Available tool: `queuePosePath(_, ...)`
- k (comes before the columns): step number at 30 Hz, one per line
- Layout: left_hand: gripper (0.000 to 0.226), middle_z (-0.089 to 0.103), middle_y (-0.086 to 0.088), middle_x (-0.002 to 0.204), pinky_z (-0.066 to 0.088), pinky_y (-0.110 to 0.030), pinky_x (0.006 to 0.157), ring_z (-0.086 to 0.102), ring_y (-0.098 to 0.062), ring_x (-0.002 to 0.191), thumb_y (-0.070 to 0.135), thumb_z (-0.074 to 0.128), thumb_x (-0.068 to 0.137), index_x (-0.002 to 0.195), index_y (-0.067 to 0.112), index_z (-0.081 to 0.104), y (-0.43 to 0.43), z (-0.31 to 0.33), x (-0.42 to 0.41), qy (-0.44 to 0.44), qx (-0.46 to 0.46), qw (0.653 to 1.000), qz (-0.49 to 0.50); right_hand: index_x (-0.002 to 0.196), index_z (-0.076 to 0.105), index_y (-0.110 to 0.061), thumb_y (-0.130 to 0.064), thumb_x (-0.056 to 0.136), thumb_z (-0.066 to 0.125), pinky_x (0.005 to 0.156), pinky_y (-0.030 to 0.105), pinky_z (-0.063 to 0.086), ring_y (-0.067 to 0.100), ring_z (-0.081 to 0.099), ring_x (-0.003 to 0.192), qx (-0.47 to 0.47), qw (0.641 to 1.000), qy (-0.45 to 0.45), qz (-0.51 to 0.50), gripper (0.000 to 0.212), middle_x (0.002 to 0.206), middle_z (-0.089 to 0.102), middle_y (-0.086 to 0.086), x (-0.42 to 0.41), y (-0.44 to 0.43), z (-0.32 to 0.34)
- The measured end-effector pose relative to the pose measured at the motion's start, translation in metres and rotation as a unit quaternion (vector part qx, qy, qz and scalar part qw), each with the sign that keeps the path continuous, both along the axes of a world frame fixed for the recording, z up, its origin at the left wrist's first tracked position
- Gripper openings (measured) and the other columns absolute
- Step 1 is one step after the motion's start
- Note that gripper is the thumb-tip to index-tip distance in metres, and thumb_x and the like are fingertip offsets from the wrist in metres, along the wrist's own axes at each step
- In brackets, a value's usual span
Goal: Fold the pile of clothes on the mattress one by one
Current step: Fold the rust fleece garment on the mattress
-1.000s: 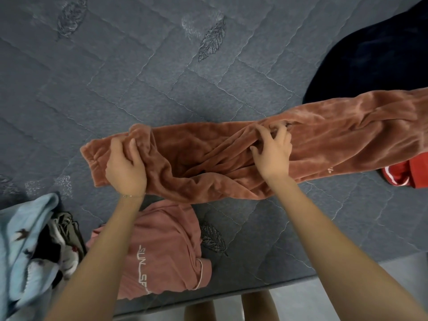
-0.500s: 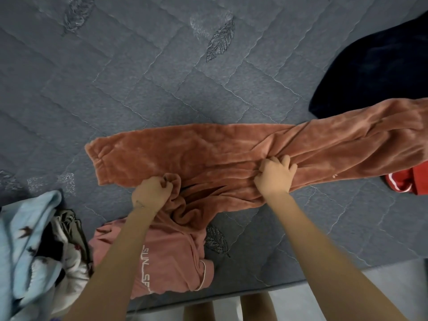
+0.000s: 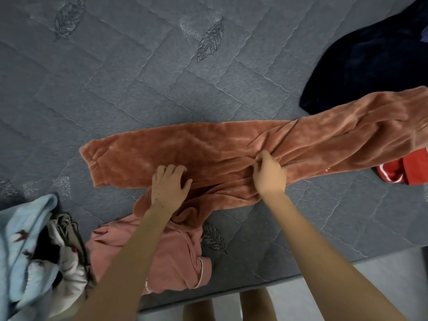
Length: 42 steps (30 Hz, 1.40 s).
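Rust-orange velvet trousers (image 3: 231, 149) lie stretched left to right across the grey quilted mattress (image 3: 139, 84). One leg lies flat with its cuff at the left; the other leg is bunched toward me below it. My left hand (image 3: 170, 185) rests on the lower edge of the flat leg, fingers spread and lightly bent. My right hand (image 3: 268, 174) pinches a gather of the fabric near the crotch. The waist end runs off toward the right edge.
A folded pink garment (image 3: 162, 256) lies near the mattress front edge under my left arm. A pile of clothes with a light blue piece (image 3: 25, 251) sits at the lower left. A dark navy garment (image 3: 370, 61) and a red one (image 3: 405, 170) lie at the right.
My left hand let go of the bunched leg and moved up and right onto the flat leg. My right hand stayed on the gathered fabric near the middle.
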<state>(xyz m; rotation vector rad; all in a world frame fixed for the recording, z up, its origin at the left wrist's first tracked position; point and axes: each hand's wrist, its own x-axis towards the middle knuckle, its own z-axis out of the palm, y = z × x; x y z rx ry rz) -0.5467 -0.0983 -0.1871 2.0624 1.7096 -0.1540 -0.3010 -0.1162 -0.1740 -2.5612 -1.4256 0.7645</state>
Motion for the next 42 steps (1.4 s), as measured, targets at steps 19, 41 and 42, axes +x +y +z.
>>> queuePosePath(19, 0.048, 0.052, -0.019, 0.124, 0.032, -0.056, 0.102, 0.045, -0.039, 0.117, 0.019, 0.075, 0.077, 0.120, 0.008, 0.057, 0.000, -0.014, -0.034, 0.133, -0.010, 0.990, 0.046, 0.116, 0.065, -0.011, 0.008, 0.077, 0.054, 0.103, 0.037, 0.037, 0.028, 0.044, 0.117, 0.190, 0.979, 0.032, 0.073, 0.044, 0.125, 0.054, 0.010, 0.000, 0.042, 0.003)
queuePosePath(41, 0.017, 0.065, 0.009, 0.068, 0.048, -0.028, 0.065, 0.060, -0.005, 0.064, 0.030, 0.064, 0.092, 0.077, 0.021, 0.069, -0.016, 0.006, -0.056, -0.296, -0.219, 0.916, 0.159, 0.086, 0.072, -0.018, -0.019, 0.084, 0.069, 0.116, 0.036, 0.010, 0.024, 0.060, 0.098, 0.083, 0.968, 0.046, 0.232, 0.004, 0.090, 0.071, -0.001, -0.106, 0.053, -0.016)
queuePosePath(42, 0.016, 0.063, 0.005, 0.070, 0.048, -0.031, 0.065, 0.060, -0.010, 0.066, 0.029, 0.063, 0.092, 0.079, 0.020, 0.066, -0.013, 0.003, -0.061, -0.278, -0.138, 0.934, 0.177, 0.084, 0.072, -0.018, -0.018, 0.083, 0.069, 0.115, 0.036, 0.013, 0.024, 0.061, 0.095, 0.096, 0.970, 0.054, 0.219, 0.003, 0.088, 0.071, -0.001, -0.108, 0.053, -0.015)
